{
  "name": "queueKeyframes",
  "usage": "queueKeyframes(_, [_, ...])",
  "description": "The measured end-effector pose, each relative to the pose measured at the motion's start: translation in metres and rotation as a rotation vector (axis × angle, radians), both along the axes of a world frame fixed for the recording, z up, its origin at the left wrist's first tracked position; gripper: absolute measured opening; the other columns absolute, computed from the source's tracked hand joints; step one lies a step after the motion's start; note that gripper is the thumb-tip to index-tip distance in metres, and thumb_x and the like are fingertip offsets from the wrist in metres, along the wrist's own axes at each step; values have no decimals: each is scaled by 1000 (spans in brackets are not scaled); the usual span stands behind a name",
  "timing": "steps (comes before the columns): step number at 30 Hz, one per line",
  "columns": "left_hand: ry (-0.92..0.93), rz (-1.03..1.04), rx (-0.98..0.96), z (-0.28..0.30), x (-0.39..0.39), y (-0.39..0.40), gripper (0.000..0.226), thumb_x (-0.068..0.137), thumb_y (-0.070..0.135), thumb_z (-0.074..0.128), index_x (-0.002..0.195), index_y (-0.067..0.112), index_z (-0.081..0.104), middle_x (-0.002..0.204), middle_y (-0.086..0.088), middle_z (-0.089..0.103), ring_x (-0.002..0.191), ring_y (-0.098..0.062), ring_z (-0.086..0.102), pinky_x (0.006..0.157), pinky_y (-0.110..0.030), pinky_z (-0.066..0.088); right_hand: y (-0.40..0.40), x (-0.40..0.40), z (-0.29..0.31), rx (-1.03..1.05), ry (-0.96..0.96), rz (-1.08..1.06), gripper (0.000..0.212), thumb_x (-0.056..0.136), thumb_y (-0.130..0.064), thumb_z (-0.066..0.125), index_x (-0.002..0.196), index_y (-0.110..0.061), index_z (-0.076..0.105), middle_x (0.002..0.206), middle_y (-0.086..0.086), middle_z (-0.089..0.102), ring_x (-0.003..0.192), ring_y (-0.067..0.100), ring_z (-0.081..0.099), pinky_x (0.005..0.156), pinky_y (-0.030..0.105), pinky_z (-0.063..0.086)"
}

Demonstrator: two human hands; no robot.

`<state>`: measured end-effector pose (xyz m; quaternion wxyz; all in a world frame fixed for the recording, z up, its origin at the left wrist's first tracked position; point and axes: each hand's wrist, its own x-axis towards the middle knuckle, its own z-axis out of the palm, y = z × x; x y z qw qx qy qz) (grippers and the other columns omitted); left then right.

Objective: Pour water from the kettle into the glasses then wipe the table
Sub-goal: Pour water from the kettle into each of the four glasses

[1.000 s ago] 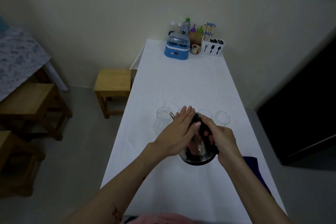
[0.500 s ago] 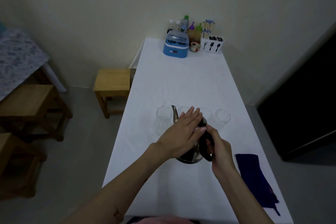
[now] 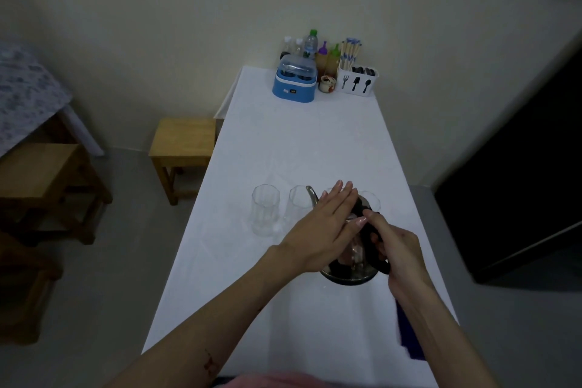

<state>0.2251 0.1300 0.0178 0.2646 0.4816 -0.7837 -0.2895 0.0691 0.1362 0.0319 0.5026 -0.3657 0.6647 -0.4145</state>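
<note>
The fingers of the right hand are curled round the black handle of the kettle. The fingers of the left hand are laid flat and straight across the kettle's top. The kettle, rounded shiny metal with a thin curved spout, is tilted towards the glasses. Four clear faceted glasses are counted in a row just beyond the kettle, two of them largely hidden behind the hands. Bare white table is left beyond the glasses, up to the blue appliance at the far edge. A dark blue cloth is seen nearer than the kettle, by the table's right edge.
</note>
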Motion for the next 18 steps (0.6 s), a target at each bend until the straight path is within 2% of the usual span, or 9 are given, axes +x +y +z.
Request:
queueKeyframes(2, [23, 22, 40, 0, -5, 0, 62, 103, 43, 24, 154, 12, 9, 163, 2, 3, 148, -4, -10, 121, -26, -3, -6, -7, 2, -3, 44, 41, 50, 67, -52, 82, 76, -4, 74, 68, 4, 73, 71, 23, 68, 69, 36, 56])
queueKeyframes(4, [48, 46, 67, 0, -10, 0, 61, 103, 42, 25, 154, 12, 8, 163, 2, 2, 148, -3, -10, 120, -23, -5, -11, -11, 5, -2, 98, 77, 54, 65, -56, 82, 78, -4, 76, 74, 7, 76, 76, 24, 71, 73, 38, 56])
queueKeyframes(8, [86, 99, 102, -1, -18, -1, 62, 103, 42, 25, 154, 13, 6, 163, 4, -1, 147, -2, -12, 119, -21, -6, -19, -18, 12, -25, 180, 157, 48, 72, -59, 79, 74, -10, 77, 71, 2, 75, 75, 22, 69, 67, 32, 51])
queueKeyframes(13, [124, 144, 129, 0, -25, -1, 62, 103, 43, 24, 154, 15, 4, 163, 6, -4, 146, 1, -13, 114, -15, -9, -25, -22, 19, -51, 233, 230, 48, 76, -59, 76, 74, -11, 77, 74, 3, 75, 77, 21, 70, 66, 30, 48])
queueKeyframes(18, [128, 175, 117, -1, -32, -2, 61, 103, 43, 24, 154, 15, 5, 163, 5, -3, 146, 0, -13, 115, -17, -9, -32, -30, 24, -64, 286, 275, 47, 77, -59, 75, 73, -12, 75, 76, 4, 74, 77, 23, 67, 67, 31, 48])
